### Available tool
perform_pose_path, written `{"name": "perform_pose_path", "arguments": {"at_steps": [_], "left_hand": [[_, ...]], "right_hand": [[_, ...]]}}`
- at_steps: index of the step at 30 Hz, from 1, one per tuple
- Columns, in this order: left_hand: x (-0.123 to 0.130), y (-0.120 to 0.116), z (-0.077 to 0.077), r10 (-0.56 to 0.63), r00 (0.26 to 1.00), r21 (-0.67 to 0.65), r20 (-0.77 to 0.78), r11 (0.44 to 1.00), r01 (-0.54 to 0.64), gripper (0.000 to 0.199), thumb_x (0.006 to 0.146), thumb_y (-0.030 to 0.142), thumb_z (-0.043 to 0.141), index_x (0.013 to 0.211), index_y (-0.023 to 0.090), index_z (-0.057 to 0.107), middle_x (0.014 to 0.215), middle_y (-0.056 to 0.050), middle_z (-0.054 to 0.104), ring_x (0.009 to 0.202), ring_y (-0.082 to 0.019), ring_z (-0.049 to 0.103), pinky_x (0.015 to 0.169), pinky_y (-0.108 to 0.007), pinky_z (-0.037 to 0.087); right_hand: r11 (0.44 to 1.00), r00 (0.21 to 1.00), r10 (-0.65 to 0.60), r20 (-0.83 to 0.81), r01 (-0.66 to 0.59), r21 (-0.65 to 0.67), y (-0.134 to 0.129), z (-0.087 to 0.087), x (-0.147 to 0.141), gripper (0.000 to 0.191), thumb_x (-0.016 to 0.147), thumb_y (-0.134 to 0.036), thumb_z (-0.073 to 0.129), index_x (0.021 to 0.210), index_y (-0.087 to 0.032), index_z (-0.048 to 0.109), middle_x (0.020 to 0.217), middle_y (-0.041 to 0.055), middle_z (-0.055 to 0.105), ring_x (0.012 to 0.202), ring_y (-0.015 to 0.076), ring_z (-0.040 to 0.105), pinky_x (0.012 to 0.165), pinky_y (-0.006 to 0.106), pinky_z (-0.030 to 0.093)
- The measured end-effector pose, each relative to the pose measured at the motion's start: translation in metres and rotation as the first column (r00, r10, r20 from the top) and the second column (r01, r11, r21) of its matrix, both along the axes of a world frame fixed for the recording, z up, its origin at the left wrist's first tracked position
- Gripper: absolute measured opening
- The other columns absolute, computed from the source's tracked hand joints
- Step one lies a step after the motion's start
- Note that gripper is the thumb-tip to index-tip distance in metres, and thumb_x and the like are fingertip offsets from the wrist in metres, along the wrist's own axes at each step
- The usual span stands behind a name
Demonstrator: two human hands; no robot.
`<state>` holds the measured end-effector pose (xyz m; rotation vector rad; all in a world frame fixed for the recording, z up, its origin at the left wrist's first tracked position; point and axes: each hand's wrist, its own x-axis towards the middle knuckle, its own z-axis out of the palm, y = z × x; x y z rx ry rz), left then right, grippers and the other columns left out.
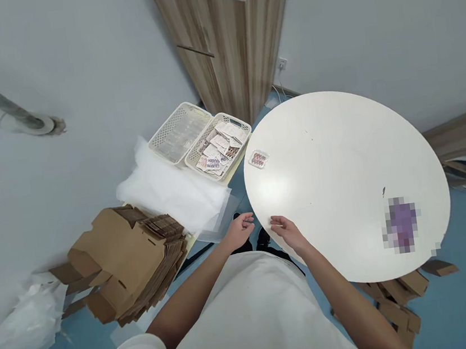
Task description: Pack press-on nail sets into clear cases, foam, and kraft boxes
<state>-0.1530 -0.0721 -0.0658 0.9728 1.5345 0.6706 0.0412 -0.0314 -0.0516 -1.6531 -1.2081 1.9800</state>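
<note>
My left hand hovers in front of my body, left of the round table's edge, fingers stretched out and holding nothing. Over the near left rim of the white round table is my right hand, its fingers apart with nothing in them. Whether it touches the tabletop I cannot tell. A small clear plastic case with rows of pinkish oval pieces lies near the table's left edge, beyond both hands. A purple item at the right of the table is blurred into blocks.
Left of me are a basket of printed cards, a basket of clear plastic cases, white foam sheeting and a stack of flattened cardboard boxes. A wooden cabinet stands ahead. More cardboard boxes lie under the table's right side.
</note>
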Motion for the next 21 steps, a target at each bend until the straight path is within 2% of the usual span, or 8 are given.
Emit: {"name": "perform_pose_path", "arguments": {"at_steps": [4, 9, 12, 15, 21], "left_hand": [[-0.005, -0.024, 0.001, 0.117, 0.993, -0.018, -0.002, 0.993, -0.117, 0.039, 0.073, 0.03, 0.057, 0.109, 0.017, 0.053, 0.104, -0.009, 0.06, 0.091, -0.019, 0.058, 0.083, -0.035, 0.046], [-0.027, -0.039, 0.019, 0.269, 0.963, 0.056, 0.0, 0.962, -0.268, 0.035, 0.073, 0.03, 0.056, 0.105, 0.017, 0.055, 0.102, -0.009, 0.061, 0.088, -0.017, 0.059, 0.08, -0.033, 0.047], [-0.048, -0.05, 0.028, 0.341, 0.94, 0.119, -0.001, 0.933, -0.339, 0.033, 0.073, 0.03, 0.055, 0.103, 0.016, 0.056, 0.098, -0.008, 0.061, 0.084, -0.016, 0.059, 0.079, -0.031, 0.047], [-0.072, -0.064, 0.029, 0.384, 0.923, 0.172, 0.013, 0.909, -0.38, 0.032, 0.073, 0.03, 0.055, 0.101, 0.015, 0.057, 0.095, -0.007, 0.062, 0.08, -0.014, 0.059, 0.077, -0.029, 0.047], [-0.109, -0.087, 0.022, 0.465, 0.885, 0.143, 0.005, 0.876, -0.461, 0.031, 0.069, 0.033, 0.059, 0.095, 0.016, 0.058, 0.089, -0.006, 0.064, 0.075, -0.015, 0.06, 0.072, -0.029, 0.047]], "right_hand": [[0.998, 0.998, 0.069, 0.004, -0.069, -0.014, -0.011, 0.005, 0.001, 0.042, 0.069, -0.039, 0.058, 0.107, -0.021, 0.055, 0.11, 0.0085, 0.058, 0.096, 0.0191, 0.057, 0.084, 0.035, 0.043], [0.99, 0.99, 0.143, -0.001, -0.143, 0.007, -0.008, 0.003, -0.014, 0.044, 0.069, -0.041, 0.057, 0.108, -0.022, 0.054, 0.106, 0.0073, 0.058, 0.089, 0.0188, 0.058, 0.078, 0.034, 0.044], [0.98, 0.981, 0.195, -0.011, -0.194, 0.052, -0.005, 0.0, -0.04, 0.044, 0.068, -0.042, 0.057, 0.106, -0.02, 0.054, 0.102, 0.0069, 0.059, 0.088, 0.0191, 0.058, 0.076, 0.033, 0.044], [0.965, 0.969, 0.243, -0.041, -0.237, 0.109, -0.008, 0.003, -0.074, 0.045, 0.068, -0.043, 0.057, 0.106, -0.019, 0.054, 0.1, 0.0074, 0.06, 0.085, 0.0187, 0.058, 0.074, 0.032, 0.044], [0.926, 0.939, 0.344, -0.027, -0.334, 0.173, -0.029, 0.003, -0.131, 0.042, 0.067, -0.042, 0.059, 0.103, -0.019, 0.057, 0.097, 0.0066, 0.06, 0.088, 0.0192, 0.056, 0.077, 0.032, 0.044]]}}
